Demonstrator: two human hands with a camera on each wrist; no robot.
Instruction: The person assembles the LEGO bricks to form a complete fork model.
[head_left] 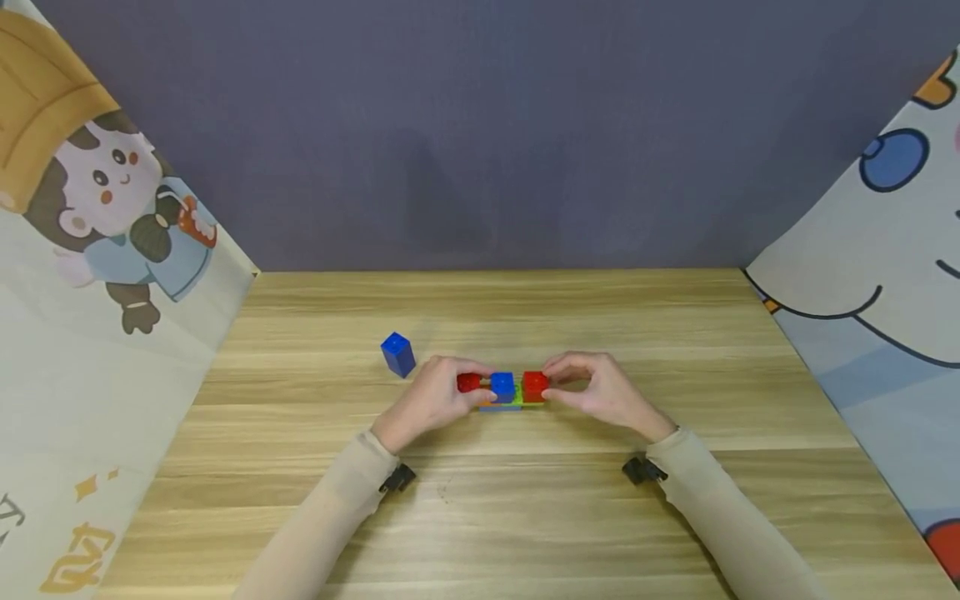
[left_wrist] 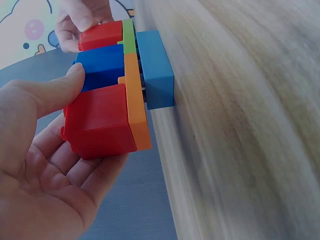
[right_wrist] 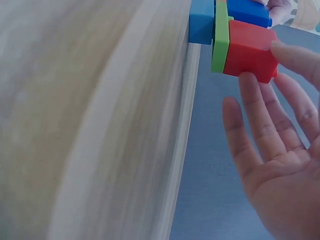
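Several toy building bricks are joined together on the table. A light blue brick (left_wrist: 159, 70) forms the base, carrying a thin orange plate (left_wrist: 136, 107) and a thin green plate (right_wrist: 220, 45) end to end. On top, a blue brick (head_left: 502, 387) stands between a left red brick (left_wrist: 100, 120) and a right red brick (head_left: 535, 386). My left hand (head_left: 435, 395) pinches the blue brick, thumb on its near face and fingers behind, partly hidden. My right hand (head_left: 607, 396) holds the right red brick between thumb and fingertips.
A separate tall blue brick (head_left: 398, 356) stands on the wooden table (head_left: 525, 517), left of and behind the joined bricks. A dark grey panel (head_left: 495, 133) rises at the table's back edge. Printed cartoon panels flank both sides.
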